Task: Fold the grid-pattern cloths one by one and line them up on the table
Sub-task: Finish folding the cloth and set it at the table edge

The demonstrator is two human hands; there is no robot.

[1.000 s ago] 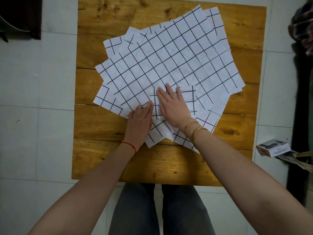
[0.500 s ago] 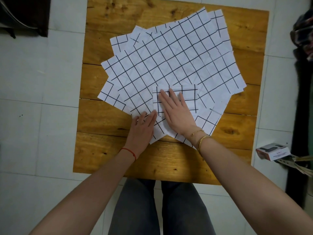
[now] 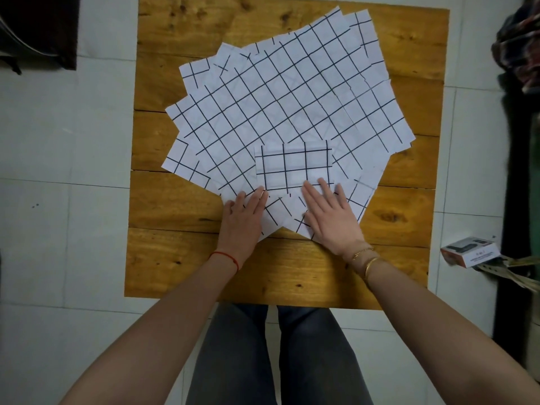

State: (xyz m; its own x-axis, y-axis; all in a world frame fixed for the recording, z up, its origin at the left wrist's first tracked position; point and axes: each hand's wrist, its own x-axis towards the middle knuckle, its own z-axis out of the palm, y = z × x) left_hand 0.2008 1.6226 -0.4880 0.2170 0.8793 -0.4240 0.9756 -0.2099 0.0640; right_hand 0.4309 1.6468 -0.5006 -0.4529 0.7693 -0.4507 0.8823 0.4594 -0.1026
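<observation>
A fanned pile of several white cloths [image 3: 286, 95] with black grid lines covers the middle of the wooden table [image 3: 175, 200]. On its near part lies one cloth folded into a small rectangle [image 3: 293, 165]. My left hand [image 3: 244, 219] lies flat with straight fingers, its fingertips touching the folded cloth's near left corner. My right hand [image 3: 330, 214] lies flat too, fingers spread, with its fingertips on the folded cloth's near right edge and its palm on the pile's near corner.
Bare wood shows along the table's near edge [image 3: 263, 282] and at both sides of the pile. A small box [image 3: 467, 251] lies on the tiled floor at the right. Dark things sit at the far left [image 3: 38, 30] and far right [image 3: 517, 45]. My legs are under the near edge.
Both hands have slid back toward me, off the folded cloth's top to its near edge. The folded rectangle is now mostly uncovered.
</observation>
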